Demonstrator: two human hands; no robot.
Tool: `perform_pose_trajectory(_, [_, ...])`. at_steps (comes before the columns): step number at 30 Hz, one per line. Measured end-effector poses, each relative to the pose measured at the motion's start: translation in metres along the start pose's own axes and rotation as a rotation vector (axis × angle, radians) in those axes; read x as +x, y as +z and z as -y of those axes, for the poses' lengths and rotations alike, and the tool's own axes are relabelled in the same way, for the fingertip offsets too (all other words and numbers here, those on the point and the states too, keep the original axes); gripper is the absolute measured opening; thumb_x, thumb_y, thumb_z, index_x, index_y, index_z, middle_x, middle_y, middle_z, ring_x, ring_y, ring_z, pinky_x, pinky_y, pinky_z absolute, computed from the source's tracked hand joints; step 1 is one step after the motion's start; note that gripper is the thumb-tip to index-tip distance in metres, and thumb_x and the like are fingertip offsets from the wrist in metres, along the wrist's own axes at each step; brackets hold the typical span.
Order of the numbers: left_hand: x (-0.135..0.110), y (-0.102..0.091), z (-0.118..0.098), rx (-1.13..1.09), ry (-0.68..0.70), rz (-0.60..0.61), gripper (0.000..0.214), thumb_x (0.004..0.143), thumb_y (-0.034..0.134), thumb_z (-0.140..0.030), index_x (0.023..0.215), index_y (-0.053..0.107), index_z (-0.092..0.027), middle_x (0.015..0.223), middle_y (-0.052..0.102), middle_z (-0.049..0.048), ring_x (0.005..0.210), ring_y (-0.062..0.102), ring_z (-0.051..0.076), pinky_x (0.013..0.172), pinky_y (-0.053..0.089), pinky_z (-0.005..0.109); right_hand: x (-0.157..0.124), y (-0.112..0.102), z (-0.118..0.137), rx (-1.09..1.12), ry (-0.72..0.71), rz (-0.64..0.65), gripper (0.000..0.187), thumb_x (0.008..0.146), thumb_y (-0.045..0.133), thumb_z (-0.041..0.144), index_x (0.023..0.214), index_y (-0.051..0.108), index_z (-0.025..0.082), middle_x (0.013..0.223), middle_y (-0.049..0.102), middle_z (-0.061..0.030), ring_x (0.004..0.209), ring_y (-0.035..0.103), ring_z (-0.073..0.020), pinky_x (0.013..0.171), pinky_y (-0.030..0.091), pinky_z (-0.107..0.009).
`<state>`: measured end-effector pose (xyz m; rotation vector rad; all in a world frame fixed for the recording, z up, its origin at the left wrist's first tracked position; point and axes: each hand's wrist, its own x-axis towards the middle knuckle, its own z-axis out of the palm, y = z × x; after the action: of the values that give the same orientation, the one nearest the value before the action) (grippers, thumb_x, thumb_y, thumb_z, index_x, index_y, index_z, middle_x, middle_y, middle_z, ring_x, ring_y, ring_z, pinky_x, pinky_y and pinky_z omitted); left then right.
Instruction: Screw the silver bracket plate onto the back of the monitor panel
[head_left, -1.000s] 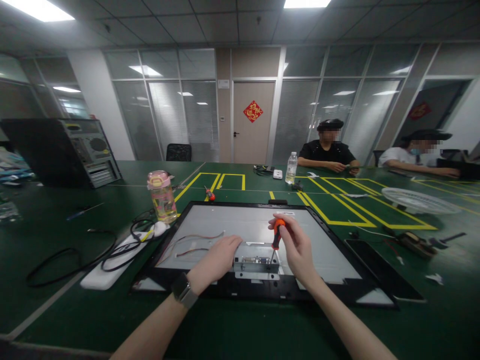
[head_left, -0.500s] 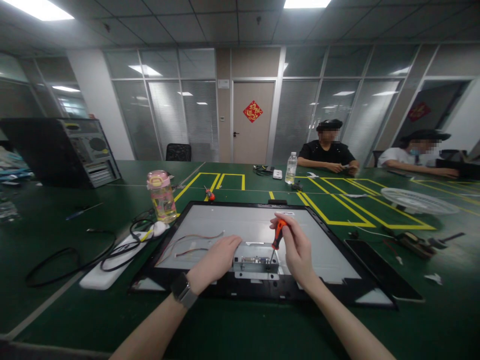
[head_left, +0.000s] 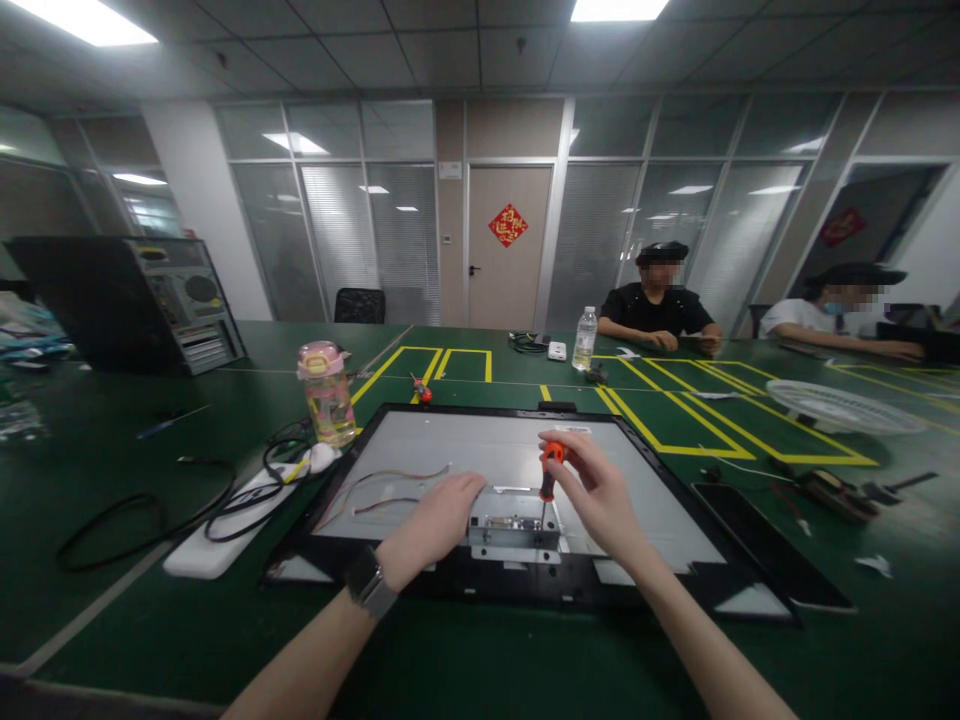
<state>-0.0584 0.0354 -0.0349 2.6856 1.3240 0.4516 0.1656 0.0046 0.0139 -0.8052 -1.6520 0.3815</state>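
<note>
A flat display panel (head_left: 480, 440) with a black frame lies back side up on the green table. On its lower middle sits a metal bracket (head_left: 517, 540) with a small circuit board inside. My right hand (head_left: 600, 490) is closed around the orange-and-black handle of a screwdriver (head_left: 551, 475), its shaft pointing down at the bracket's right end. My left hand (head_left: 439, 515) rests at the bracket's left side, its fingers close together along the edge; their tips are partly hidden, so any grip is unclear. Thin wires (head_left: 390, 490) lie on the panel to the left.
Left of the panel are a white power strip (head_left: 225, 540) with black cables, a pink-lidded bottle (head_left: 326, 395) and a computer case (head_left: 120, 305). On the right lie a dark flat slab (head_left: 769, 540) and a tool (head_left: 840, 495). Two people (head_left: 660, 300) sit across the table.
My right hand has tilted the screwdriver more upright, its handle shifting slightly left and down. My left hand stays by the bracket. The view has shifted slightly.
</note>
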Motion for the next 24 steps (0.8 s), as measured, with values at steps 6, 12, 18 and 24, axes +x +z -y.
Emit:
perform_pose_trajectory(6, [-0.001,-0.007,-0.006,-0.020,-0.023,0.025,0.048,0.083,0.034,0.001,0.125,0.050,-0.016,0.131,0.055,0.0112,0.121,0.051,0.020,0.105,0.036,0.037,0.008,-0.020,0.004,0.240,0.164,0.219,0.029,0.090,0.054,0.037,0.117,0.061,0.027,0.109,0.069,-0.0084,0.094,0.068,-0.0244,0.084,0.056,-0.045])
perform_pose_trajectory(12, [0.000,0.000,0.000,0.008,0.001,0.013,0.051,0.081,0.034,0.002,0.127,0.048,-0.016,0.132,0.054,0.0099,0.122,0.049,0.019,0.106,0.035,0.035,0.009,-0.018,-0.001,0.209,0.118,0.088,0.020,0.079,0.069,0.040,0.089,0.070,0.023,0.089,0.065,-0.0046,0.080,0.063,-0.0194,0.069,0.056,-0.031])
perform_pose_trajectory(18, [0.000,-0.002,-0.001,-0.009,0.007,0.019,0.050,0.081,0.033,0.003,0.124,0.050,-0.017,0.129,0.056,0.0092,0.120,0.051,0.019,0.106,0.036,0.037,0.009,-0.017,-0.005,0.299,0.176,0.098,0.024,0.084,0.064,0.043,0.098,0.069,0.024,0.087,0.070,-0.0053,0.080,0.067,-0.0213,0.072,0.056,-0.036])
perform_pose_trajectory(24, [0.000,-0.007,-0.006,-0.006,-0.015,0.038,0.051,0.080,0.035,0.003,0.125,0.050,-0.016,0.130,0.055,0.0111,0.121,0.050,0.020,0.106,0.035,0.037,0.008,-0.013,-0.012,0.253,0.160,0.019,0.028,0.086,0.059,0.045,0.102,0.070,0.025,0.093,0.070,-0.0064,0.086,0.065,-0.0223,0.076,0.055,-0.037])
